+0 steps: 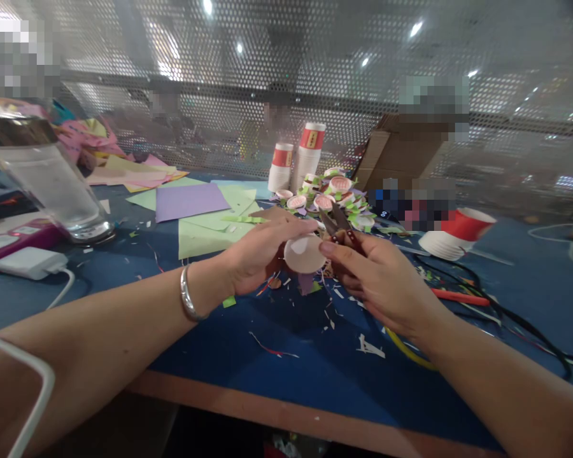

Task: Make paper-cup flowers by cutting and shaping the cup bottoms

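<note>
Near the middle of the view, my left hand (262, 249) is closed on a small round white paper piece (304, 254), which looks like a cut cup bottom. A bit of purple paper (306, 284) hangs below it. Dark-bladed scissors (340, 228) are in my right hand (379, 273), with the blades pointing up and away and the thumb beside the white piece. Just behind the hands lies a pile of cut cup bottoms with green and purple paper tabs (340, 184).
Stacked paper cups (310, 156) stand behind the pile; more cups (458, 233) lie at the right near cables (501, 308). Coloured sheets (191, 202), a glass bottle (52, 184) and a charger (31, 262) are at the left. Scraps litter the blue table (210, 362).
</note>
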The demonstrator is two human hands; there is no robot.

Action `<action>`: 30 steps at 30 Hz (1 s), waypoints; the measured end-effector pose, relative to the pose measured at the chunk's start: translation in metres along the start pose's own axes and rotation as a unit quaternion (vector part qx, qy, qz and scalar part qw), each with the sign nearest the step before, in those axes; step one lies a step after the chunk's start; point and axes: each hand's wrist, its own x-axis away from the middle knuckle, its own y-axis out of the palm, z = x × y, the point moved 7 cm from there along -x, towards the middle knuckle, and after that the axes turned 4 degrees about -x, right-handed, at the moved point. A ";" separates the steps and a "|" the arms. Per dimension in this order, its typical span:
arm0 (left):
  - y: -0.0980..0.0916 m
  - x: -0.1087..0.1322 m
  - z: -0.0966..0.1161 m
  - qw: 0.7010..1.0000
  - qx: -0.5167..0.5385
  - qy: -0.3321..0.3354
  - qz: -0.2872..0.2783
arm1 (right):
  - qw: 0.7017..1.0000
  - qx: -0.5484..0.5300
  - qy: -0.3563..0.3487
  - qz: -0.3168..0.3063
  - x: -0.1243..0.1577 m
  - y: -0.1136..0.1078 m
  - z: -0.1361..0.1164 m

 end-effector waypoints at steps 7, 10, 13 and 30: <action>-0.010 -0.003 0.008 0.998 -0.064 0.003 0.000 | 0.996 0.054 -0.059 0.035 -0.003 -0.017 -0.009; -0.021 -0.008 0.007 0.997 -0.062 -0.006 0.038 | 0.986 0.125 -0.111 0.030 -0.002 -0.020 -0.018; -0.028 -0.011 0.006 0.995 -0.062 -0.023 0.073 | 0.972 0.187 -0.143 0.023 0.002 -0.019 -0.025; -0.039 -0.015 0.010 0.991 -0.055 0.008 0.121 | 0.920 0.372 -0.102 -0.067 0.004 0.001 -0.015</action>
